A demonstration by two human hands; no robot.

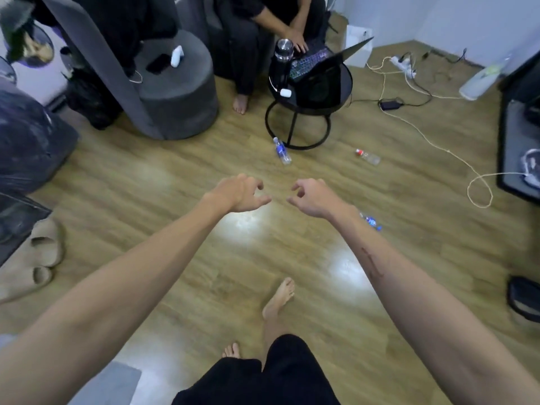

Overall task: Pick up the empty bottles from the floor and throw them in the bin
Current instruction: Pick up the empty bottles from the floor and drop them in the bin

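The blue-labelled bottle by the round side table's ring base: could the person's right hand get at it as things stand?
Probably yes. The right hand is empty, and bare floor lies between it and the blue-labelled bottle; only the table's ring base crowds its far end.

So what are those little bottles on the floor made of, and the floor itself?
The blue-label bottle and the red-cap bottle look like thin clear plastic: you see the floor through them. A third bottle, partly hidden behind the right forearm, seems the same. The floor looks like wood-pattern laminate or vinyl, glossy, judging by plank seams and bright light reflections; real wood is possible.
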